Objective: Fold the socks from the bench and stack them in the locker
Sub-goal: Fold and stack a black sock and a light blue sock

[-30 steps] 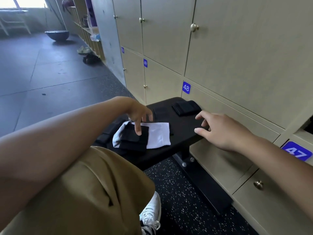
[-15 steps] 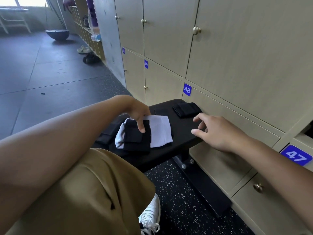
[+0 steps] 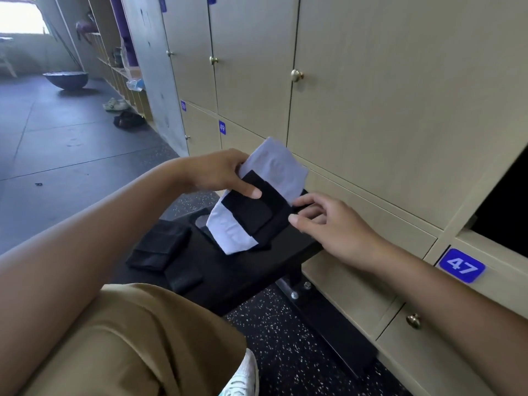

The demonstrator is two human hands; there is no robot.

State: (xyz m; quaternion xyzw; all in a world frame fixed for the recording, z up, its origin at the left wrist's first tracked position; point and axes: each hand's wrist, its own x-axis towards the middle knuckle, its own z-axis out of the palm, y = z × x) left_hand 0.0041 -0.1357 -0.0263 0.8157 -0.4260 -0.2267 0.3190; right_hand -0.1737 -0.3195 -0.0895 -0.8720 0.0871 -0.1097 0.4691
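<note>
Above the black bench [image 3: 251,270], your left hand [image 3: 220,172] holds a small pile of folded socks clear of the seat: a white sock [image 3: 278,170] with a folded black sock [image 3: 251,208] lying on its face. Your thumb presses down on the black one while the other fingers go behind the white one, so the pile is pinched between them and tilts, its upper end toward the lockers. Your right hand [image 3: 328,224] is at the pile's right edge with the fingers loosely bent; the fingertips [image 3: 295,220] meet the black fabric there, but whether they have closed on it cannot be told.

On the seat to your left lie more folded black socks [image 3: 160,247], two bundles side by side, with a smaller black bundle [image 3: 185,277] just in front of them near your knee. The bench stands close against the wall of beige lockers [image 3: 371,110]. At the right, beside the blue plate numbered 47 [image 3: 461,265], a dark open compartment [image 3: 503,204] shows, well apart from both hands. Your tan shorts [image 3: 128,338] and a white shoe [image 3: 243,378] fill the lower part of the view, over speckled dark flooring.
</note>
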